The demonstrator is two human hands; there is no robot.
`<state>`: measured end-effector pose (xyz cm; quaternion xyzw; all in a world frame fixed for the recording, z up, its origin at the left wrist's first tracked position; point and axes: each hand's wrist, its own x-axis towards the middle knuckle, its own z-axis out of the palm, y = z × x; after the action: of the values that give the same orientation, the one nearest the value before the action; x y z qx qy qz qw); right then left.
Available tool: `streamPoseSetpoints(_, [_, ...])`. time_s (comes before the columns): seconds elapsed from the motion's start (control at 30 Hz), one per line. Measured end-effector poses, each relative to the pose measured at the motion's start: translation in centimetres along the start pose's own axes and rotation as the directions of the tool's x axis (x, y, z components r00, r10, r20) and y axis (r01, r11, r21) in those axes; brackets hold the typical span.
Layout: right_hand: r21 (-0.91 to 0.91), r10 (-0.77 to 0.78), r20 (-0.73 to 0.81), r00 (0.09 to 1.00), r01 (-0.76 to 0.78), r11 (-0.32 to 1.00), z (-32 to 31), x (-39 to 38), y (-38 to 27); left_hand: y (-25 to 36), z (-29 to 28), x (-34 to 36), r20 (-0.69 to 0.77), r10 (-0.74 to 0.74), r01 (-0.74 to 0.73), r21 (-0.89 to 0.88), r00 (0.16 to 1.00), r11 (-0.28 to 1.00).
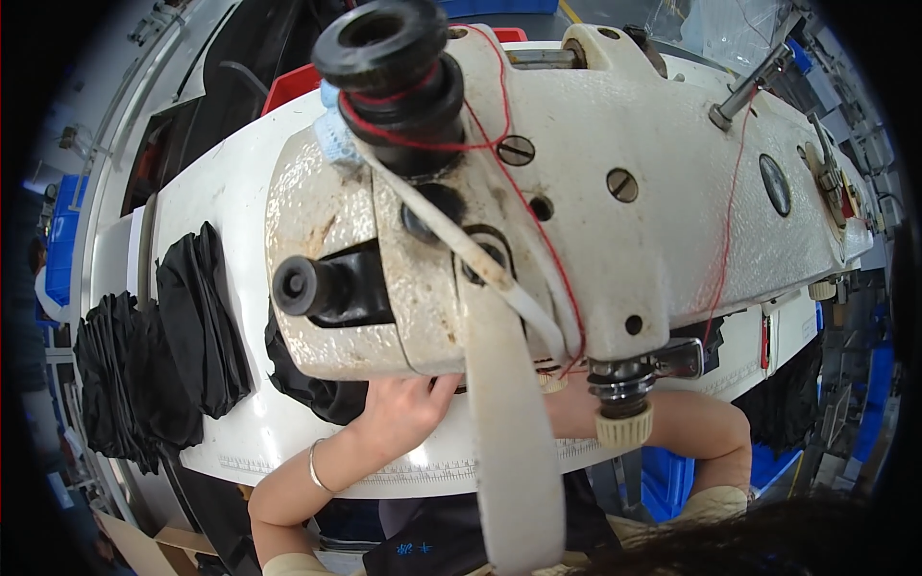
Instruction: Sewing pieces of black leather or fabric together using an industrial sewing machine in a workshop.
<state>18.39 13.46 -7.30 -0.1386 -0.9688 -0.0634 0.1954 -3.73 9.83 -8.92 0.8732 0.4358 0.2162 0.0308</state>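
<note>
A white sewing machine head [672,221] fills the middle of the view and hides much of what lies under it. My left hand [408,413] is at its lower edge, fingers curled; the fingertips go out of sight beneath it. Beside that hand, a piece of black cloth [327,394] lies bunched on the table, partly covered by the machine. From the right, my right hand [573,408] reaches under the head; its fingers are hidden behind the machine and a pale strap [519,451]. Whatever lies between the hands cannot be seen.
Several gathered black cloth pieces [202,331] lie at the table's left. Red thread [552,250] runs over the machine, past a black knob [384,58]. A thread-tension knob [624,422] juts toward me. Blue bins [667,480] stand below the table's right side; dark cloth [783,403] hangs there.
</note>
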Motion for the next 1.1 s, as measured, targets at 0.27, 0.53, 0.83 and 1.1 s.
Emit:
streamPoseSetpoints(0.27, [0.262,0.199,-0.015,0.980,-0.188,0.946,2.2,0.2,-0.1,-2.9,0.1,-0.2,0.330,-0.316,0.452,-0.532,0.889,0.716])
streamPoseSetpoints(0.53, [0.079,0.226,-0.027,0.974,-0.224,0.971,1.6,0.1,-0.2,-1.9,-1.2,2.3,-0.004,0.083,-0.083,-0.067,0.997,0.994])
streamPoseSetpoints(0.83, [0.291,0.245,0.152,0.958,-0.280,0.915,1.2,0.1,-0.1,-1.4,-1.2,2.5,0.032,0.060,-0.058,-0.058,0.998,0.997])
streamPoseSetpoints(1.1, [0.191,0.193,0.012,0.981,-0.192,0.963,1.2,0.1,0.3,-1.9,0.3,1.7,-0.038,0.038,-0.041,-0.082,0.999,0.996])
